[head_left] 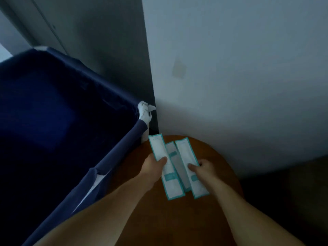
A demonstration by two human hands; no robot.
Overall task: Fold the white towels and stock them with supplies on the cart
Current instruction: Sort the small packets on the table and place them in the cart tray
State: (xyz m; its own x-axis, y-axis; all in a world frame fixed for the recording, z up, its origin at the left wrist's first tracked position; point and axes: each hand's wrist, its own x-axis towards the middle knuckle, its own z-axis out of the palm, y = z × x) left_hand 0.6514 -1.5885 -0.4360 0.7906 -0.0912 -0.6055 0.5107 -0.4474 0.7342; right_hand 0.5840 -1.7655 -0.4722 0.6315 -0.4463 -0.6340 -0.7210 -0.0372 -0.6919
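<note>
Pale wall [230,68] and a dark panel [106,41] meet in a dim corner above a round wooden table [168,219], seen from the head camera as a person sorts supplies beside a navy fabric cart bin [110,166] that stands at the table's left edge, a white cloth [144,110] bunched at its near corner; the left hand [152,168] pinches the left packet [158,146], thumb pressed on its white face and fingers curled beneath, while the right hand [205,168] pinches the right packet [186,150] in the same way; a middle packet [179,167] lies between the two and partly under them, and which hand bears it cannot be told; all three long, teal-edged packets fan out over the tabletop, just beside the bin's rim, and whether they touch the wood cannot be told
</note>
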